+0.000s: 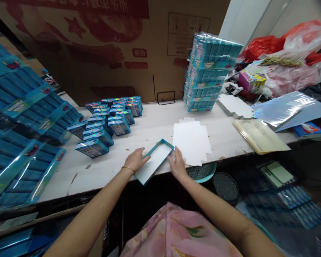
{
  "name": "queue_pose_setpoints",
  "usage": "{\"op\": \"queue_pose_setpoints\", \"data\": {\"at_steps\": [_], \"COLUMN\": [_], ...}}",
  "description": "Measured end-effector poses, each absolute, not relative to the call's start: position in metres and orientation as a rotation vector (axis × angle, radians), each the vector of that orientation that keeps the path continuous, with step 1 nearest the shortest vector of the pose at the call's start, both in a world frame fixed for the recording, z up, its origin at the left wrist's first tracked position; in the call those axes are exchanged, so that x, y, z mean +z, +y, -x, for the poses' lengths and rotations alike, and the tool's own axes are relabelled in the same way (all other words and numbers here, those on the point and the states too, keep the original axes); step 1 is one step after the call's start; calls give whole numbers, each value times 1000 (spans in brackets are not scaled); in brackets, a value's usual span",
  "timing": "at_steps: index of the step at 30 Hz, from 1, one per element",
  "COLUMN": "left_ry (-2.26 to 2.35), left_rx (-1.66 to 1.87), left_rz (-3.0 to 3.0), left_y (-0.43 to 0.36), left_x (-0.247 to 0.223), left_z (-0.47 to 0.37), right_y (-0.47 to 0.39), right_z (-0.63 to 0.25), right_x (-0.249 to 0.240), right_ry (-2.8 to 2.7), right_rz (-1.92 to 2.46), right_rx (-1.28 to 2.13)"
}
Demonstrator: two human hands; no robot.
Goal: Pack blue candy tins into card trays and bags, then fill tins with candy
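Observation:
A shallow open cardboard tray (155, 161), teal outside and white inside, lies slantwise at the table's front edge. My left hand (136, 159) grips its left long wall, the thumb reaching over the rim. At the right end wall, my right hand (177, 163) has its fingers closed on the far right corner; they are slightly blurred. Flat white die-cut card blanks (192, 142) lie in a pile just right of that hand. Left of the tray stand rows of small blue boxes (119, 125) with printed sides.
Wrapped teal display packs (207, 76) are stacked at the back right, with more packs (21, 103) piled high at left. Farther right lie a white card stack (234, 106), shiny sheets (280, 107) and plastic bags (278, 46). Bowls of grey pellets (225, 185) sit below the table edge.

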State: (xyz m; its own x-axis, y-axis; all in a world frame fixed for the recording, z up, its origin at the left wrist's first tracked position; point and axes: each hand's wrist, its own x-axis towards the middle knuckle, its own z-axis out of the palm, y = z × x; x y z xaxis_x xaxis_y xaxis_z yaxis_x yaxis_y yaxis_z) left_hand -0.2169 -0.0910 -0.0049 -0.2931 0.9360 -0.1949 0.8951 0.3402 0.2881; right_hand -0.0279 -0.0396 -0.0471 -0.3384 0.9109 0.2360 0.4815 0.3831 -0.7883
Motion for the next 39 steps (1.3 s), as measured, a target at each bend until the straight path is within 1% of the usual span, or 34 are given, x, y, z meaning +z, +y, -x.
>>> {"op": "queue_pose_setpoints", "data": {"at_steps": [3,6,8,11,13,15,18,21,23,25,27,29,32,34,39], "left_ry": [2310,2354,2373,2377,2369,2359,2363,2409,2542,2690,2618,2310,1872,1732,1583], "left_rx": [-14,7,41,116,334,717,1270,1557,1737,1928,2048,2018,1865,1824,1820], "left_rz": [-1543,-1503,-1471,-1412,-1380,-1313,-1129,-1004,-907,-760,-706,-779,-853,-887,-855], "left_y": [-81,-79,-81,-87,-92,-96,-99,-107,-119,-136,-152,-163,-162,-152,-130], "left_x": [-13,-18,-18,-15,-13,-13,-14,-17,-17,-17,-20,-24,-30,-31,-26], "left_z": [195,180,179,190,208,233,273,303,318,336,361,390,427,441,443], "right_y": [-68,-72,-64,-44,-23,2,39,63,63,51,30,6,-21,-28,-21], "right_z": [60,80,79,72,79,102,164,232,266,287,297,303,316,330,360], "right_x": [-74,-86,-84,-66,-47,-26,4,29,38,39,30,14,-11,-22,-33], "right_ry": [-1928,-1962,-2047,-2171,-2244,-2323,-2439,-2537,-2589,-2584,-2468,-2269,-1999,-1905,-1772], "right_rz": [1181,1149,1094,1023,947,836,674,571,478,314,202,287,522,563,568], "right_rx": [964,987,1011,974,929,919,902,807,768,803,939,1152,1462,1580,1708]}}
